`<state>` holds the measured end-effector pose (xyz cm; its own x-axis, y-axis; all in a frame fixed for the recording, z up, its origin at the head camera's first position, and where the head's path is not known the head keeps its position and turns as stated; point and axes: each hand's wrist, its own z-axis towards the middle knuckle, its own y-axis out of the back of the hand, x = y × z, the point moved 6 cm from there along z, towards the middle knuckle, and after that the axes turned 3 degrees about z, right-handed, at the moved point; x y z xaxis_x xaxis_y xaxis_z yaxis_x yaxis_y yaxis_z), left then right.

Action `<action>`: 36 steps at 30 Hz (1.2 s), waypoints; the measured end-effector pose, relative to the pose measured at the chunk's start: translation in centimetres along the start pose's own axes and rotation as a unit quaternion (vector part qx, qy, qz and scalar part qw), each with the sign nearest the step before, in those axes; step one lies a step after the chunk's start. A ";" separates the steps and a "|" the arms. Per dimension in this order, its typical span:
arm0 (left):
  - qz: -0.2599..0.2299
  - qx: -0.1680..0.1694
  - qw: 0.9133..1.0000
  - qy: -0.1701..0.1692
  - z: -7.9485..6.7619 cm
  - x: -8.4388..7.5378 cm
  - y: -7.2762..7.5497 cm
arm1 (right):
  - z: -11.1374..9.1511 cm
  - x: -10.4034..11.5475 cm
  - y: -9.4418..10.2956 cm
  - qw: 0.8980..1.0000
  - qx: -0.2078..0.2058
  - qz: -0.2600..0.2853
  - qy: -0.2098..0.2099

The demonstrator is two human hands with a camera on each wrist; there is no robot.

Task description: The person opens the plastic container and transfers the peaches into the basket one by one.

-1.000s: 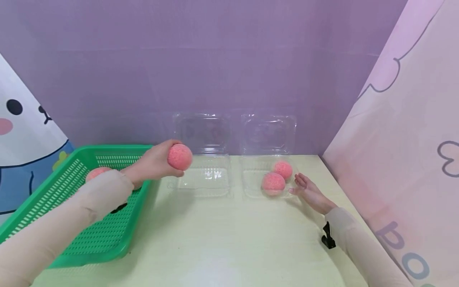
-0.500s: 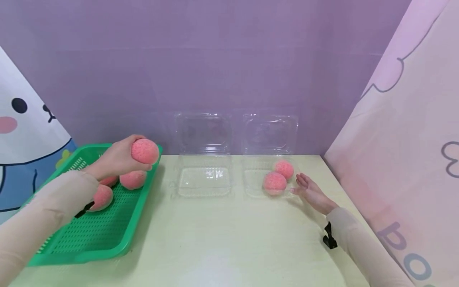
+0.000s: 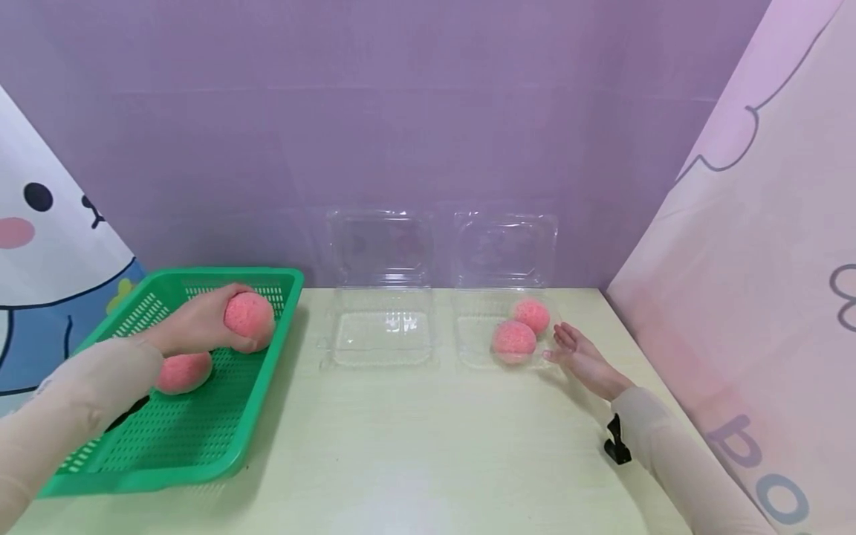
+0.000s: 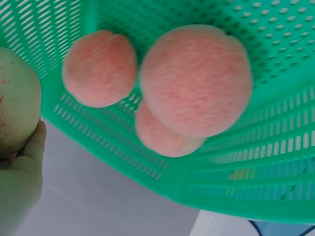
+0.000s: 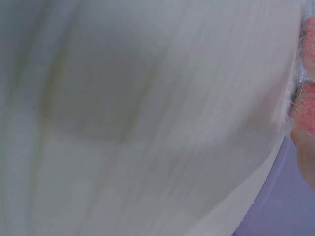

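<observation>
In the head view my left hand [image 3: 197,323] grips a pink peach [image 3: 250,319] inside the far part of the green basket [image 3: 154,475]. The left wrist view shows this held peach [image 4: 17,103] at its left edge, its side pale with red specks. More peaches lie in the basket, one larger peach [image 4: 197,81] partly covering another. On the right, two peaches, a nearer peach [image 3: 513,342] and a farther peach [image 3: 532,316], sit in a clear plastic clamshell box [image 3: 473,349]. My right hand [image 3: 588,365] is beside that box with fingers extended; whether it touches the box I cannot tell.
A second clear clamshell box [image 3: 381,342] with its lid raised stands left of the first, against the purple backdrop [image 3: 428,134]. Both stand on the pale table [image 3: 401,438]. A printed pink cloth [image 3: 756,297] bounds the right side.
My left hand has carried the peach left from near the left clamshell box, then down into the basket. The right hand has stayed in place.
</observation>
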<state>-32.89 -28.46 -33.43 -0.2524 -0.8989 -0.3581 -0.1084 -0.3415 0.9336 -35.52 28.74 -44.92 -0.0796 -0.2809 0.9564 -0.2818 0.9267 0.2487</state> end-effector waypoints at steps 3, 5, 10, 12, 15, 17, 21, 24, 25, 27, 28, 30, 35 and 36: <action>0.022 -0.001 1.000 -0.019 -0.3 0.5 -0.7 | 0.0 0.0 0.0 1.000 0.001 -0.004 -0.002; 0.044 -0.002 0.999 -0.023 -0.6 0.8 -1.0 | 0.0 0.1 0.0 1.000 0.002 -0.004 -0.002; 0.056 0.017 0.998 -0.028 -1.3 1.7 -2.1 | 0.0 0.2 -0.2 1.000 0.006 -0.002 0.001; 0.042 0.025 0.998 -0.032 -1.4 2.0 -2.5 | 0.0 0.2 -0.2 1.000 0.007 -0.007 0.002; 0.032 0.032 0.998 -0.040 -1.3 2.4 -3.0 | -0.1 0.2 -0.1 1.000 0.005 -0.016 -0.001; 0.036 0.038 0.998 -0.043 -1.2 2.6 -3.3 | -0.1 0.1 0.0 1.000 0.005 -0.021 -0.004; 0.037 0.052 0.997 -0.046 -1.2 2.9 -4.0 | -0.2 0.0 0.0 1.000 0.004 -0.025 -0.005; 0.020 0.065 0.997 -0.039 -1.3 3.1 -4.6 | -0.1 0.0 0.0 1.000 0.005 -0.023 -0.004; 0.009 0.071 0.997 -0.034 -1.4 3.2 -4.8 | 0.0 0.0 -0.1 1.000 0.005 -0.023 -0.004; -0.008 0.077 0.997 -0.028 -1.6 3.2 -5.0 | 0.0 0.0 -0.1 1.000 0.007 -0.022 -0.005; -0.015 0.076 0.997 -0.024 -1.6 3.2 -5.1 | 0.0 0.0 -0.1 1.000 0.007 -0.021 -0.005; -0.024 0.075 0.997 -0.023 -1.7 3.2 -5.2 | -0.1 0.0 -0.1 1.000 0.007 -0.023 -0.006; -0.017 0.071 0.997 -0.028 -1.5 3.4 -5.4 | -0.2 0.0 0.1 1.000 0.005 -0.029 -0.008; -0.018 0.071 0.997 -0.030 -1.4 3.4 -5.5 | -0.2 0.0 0.1 1.000 0.005 -0.029 -0.007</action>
<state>-31.77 -30.05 -39.79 -0.3022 -0.8675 -0.3951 -0.2520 -0.3271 0.9108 -35.33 28.88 -44.82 -0.0767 -0.3376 0.9382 -0.2954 0.9064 0.3021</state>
